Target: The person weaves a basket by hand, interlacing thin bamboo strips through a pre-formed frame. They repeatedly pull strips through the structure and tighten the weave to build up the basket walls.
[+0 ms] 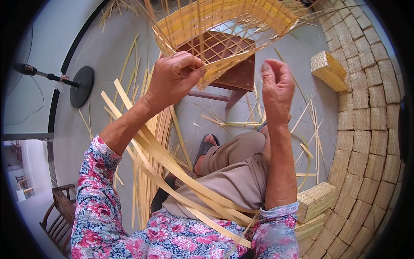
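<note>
A half-woven bamboo basket (235,64) with an open lattice and yellow woven sides rests tilted on a dark red wooden stool (241,71). My left hand (177,78) is closed, pinching the basket's near edge at its left corner, where loose upright strips stick up. My right hand (279,88) hangs in the air to the right of the basket, apart from it. Its thumb and fingers are pressed together, and anything between them is too small to make out. Several long, flat bamboo strips (172,166) lie across my lap.
Finished woven blocks are stacked in a wall (362,116) on the right, with a loose woven box (330,71) before it. Cut strips (157,129) lie bundled on the floor to the left. A standing fan (82,86) and a wooden chair (60,211) are farther left.
</note>
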`<action>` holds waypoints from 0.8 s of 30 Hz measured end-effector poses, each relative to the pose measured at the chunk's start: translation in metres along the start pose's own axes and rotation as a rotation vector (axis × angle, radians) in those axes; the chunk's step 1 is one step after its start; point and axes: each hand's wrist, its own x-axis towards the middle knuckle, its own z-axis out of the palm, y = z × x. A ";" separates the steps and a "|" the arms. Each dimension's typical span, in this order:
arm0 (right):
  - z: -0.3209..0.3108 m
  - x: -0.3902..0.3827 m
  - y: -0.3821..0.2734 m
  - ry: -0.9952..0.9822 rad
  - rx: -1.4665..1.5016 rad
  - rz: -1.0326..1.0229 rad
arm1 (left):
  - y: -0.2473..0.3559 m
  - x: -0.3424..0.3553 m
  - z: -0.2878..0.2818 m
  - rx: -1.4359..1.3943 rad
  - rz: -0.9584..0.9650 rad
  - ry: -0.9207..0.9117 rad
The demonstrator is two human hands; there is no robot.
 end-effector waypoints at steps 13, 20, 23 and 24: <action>0.036 -0.019 0.007 -0.382 0.155 0.493 | -0.005 -0.002 0.019 -0.014 -0.091 0.083; 0.035 -0.013 0.011 -0.346 0.335 0.533 | -0.003 -0.005 0.020 -0.102 -0.100 0.127; 0.036 -0.008 0.014 -0.288 0.507 0.565 | -0.008 -0.009 0.017 -0.142 -0.086 0.112; 0.037 -0.009 0.014 -0.272 0.555 0.579 | -0.012 -0.011 0.017 -0.137 -0.074 0.106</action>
